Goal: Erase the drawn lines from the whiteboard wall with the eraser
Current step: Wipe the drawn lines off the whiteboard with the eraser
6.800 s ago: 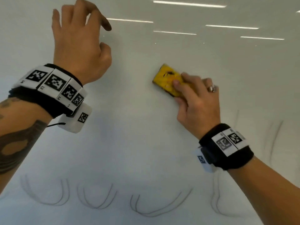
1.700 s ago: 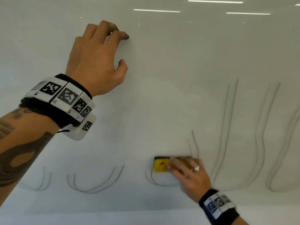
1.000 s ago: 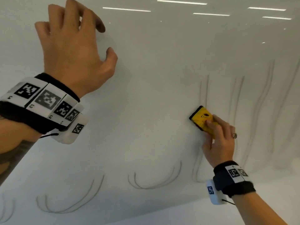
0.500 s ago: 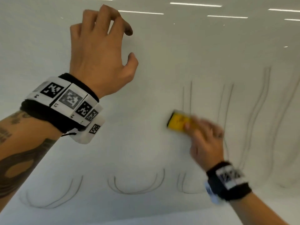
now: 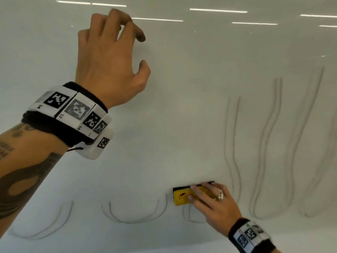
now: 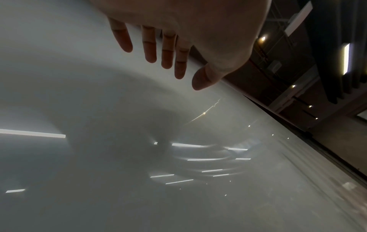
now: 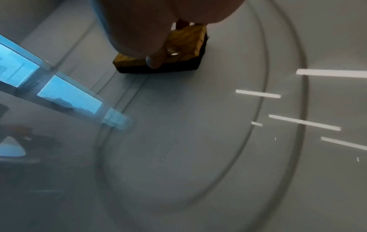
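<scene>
The yellow eraser [image 5: 181, 197] with a black felt underside lies flat on the whiteboard wall [image 5: 182, 106], low down. My right hand [image 5: 198, 195] grips it, fingers across its back. In the right wrist view the thumb presses the eraser's [image 7: 184, 47] near edge. Grey drawn lines remain: tall wavy pairs [image 5: 232, 143] to the eraser's right and shallow U-shaped curves [image 5: 133, 217] along the bottom, one short stub [image 5: 187, 214] just under the eraser. My left hand [image 5: 142, 51] is raised at the upper left, fingers loosely bent toward the wall, holding nothing [image 6: 178, 73].
The glossy wall reflects ceiling light strips [image 5: 218, 10]. Its lower edge [image 5: 164, 248] runs just below the curves. In the left wrist view the wall's top edge [image 6: 278, 124] meets a dark ceiling. Both wrists carry black bands with marker tags.
My right hand has swept the eraser down from mid-height to the low part of the wall, level with the tops of the bottom curves. The left hand stays raised, empty.
</scene>
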`<state>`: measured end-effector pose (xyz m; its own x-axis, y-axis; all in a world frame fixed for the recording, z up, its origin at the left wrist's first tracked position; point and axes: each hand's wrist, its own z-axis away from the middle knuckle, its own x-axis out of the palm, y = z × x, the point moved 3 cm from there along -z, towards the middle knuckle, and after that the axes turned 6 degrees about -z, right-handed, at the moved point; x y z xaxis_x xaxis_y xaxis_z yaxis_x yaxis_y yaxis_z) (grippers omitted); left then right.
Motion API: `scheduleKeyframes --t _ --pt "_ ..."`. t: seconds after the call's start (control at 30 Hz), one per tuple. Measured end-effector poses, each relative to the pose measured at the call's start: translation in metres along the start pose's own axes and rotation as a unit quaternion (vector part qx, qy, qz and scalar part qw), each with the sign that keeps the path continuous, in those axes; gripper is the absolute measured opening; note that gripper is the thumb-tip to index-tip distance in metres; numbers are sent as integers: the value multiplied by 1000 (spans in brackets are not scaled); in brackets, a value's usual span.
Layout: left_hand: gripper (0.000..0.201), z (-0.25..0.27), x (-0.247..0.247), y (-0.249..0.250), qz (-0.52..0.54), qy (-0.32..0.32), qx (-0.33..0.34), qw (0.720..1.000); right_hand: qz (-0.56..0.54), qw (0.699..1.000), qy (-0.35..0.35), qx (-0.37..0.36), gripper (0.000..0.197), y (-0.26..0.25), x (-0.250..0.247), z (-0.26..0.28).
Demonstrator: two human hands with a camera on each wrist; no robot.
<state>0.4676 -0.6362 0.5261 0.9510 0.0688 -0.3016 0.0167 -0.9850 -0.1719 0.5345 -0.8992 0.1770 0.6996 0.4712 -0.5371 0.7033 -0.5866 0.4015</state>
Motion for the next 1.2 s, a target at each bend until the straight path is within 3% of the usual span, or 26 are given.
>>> scheduleKeyframes --t 0.07,0.2,0.3,0.37,0.5,0.6,0.67,0.73,0.87,0.93,1.07,1.2 --pt "48 -7 1 9 3 3 -1 1000 27 998 55 13 35 35 -32 -36" --pt "50 -13 8 28 6 5 5 1000 14 951 255 174 36 149 -120 -120" --pt "52 -15 16 40 6 -2 5 1000 -6 933 290 214 29 172 -136 -132" --pt "54 -15 21 43 1 -9 -3 1000 19 947 263 183 37 144 -103 -101" --pt "58 -11 25 48 -18 -14 -17 1000 -4 988 96 124 47 51 -11 33" --pt "59 -7 25 48 -36 -18 -15 999 -13 995 29 93 41 44 1 72" --pt "57 -6 25 46 -42 -16 -7 999 3 996 50 69 45 68 -19 48" --pt "56 -5 26 47 -42 -15 3 999 17 988 112 103 52 102 -53 6" --pt "57 -2 28 45 -54 -15 15 998 5 956 228 187 30 182 -128 -72" --pt "57 -3 28 44 -53 -18 24 998 -2 941 257 222 30 202 -147 -90" --pt "56 -7 25 44 -43 -17 25 999 27 948 235 215 39 147 -93 -32" --pt "57 -5 26 50 -54 -26 20 998 25 970 87 225 52 70 -20 85"
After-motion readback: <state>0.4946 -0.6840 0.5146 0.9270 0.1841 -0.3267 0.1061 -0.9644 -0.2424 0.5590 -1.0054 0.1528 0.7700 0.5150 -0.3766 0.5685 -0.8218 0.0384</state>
